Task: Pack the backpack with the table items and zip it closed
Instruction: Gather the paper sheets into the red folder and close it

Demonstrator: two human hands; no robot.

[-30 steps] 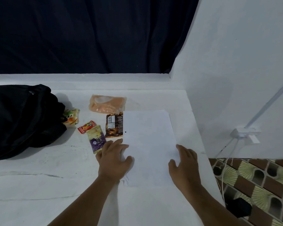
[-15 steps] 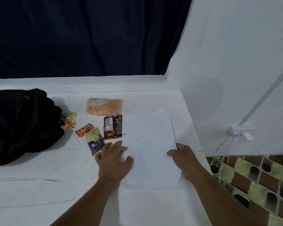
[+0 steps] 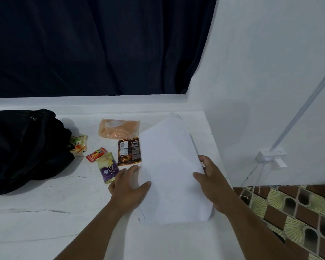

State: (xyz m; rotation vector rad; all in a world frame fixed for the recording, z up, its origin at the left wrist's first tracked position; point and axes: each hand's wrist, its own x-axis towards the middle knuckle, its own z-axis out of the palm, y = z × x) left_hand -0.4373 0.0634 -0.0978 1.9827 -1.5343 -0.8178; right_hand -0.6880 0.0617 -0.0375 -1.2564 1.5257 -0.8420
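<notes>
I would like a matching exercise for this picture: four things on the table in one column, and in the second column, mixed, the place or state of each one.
Things:
1. backpack
2. stack of white paper
3. orange packet
4. purple snack packet

Places or states:
a. farthest from the person among the snacks
b. lying at the left end of the table
c. just beyond the left hand
d. its right edge lifted by the right hand

Pairs: 1-b, 2-d, 3-a, 4-c
</notes>
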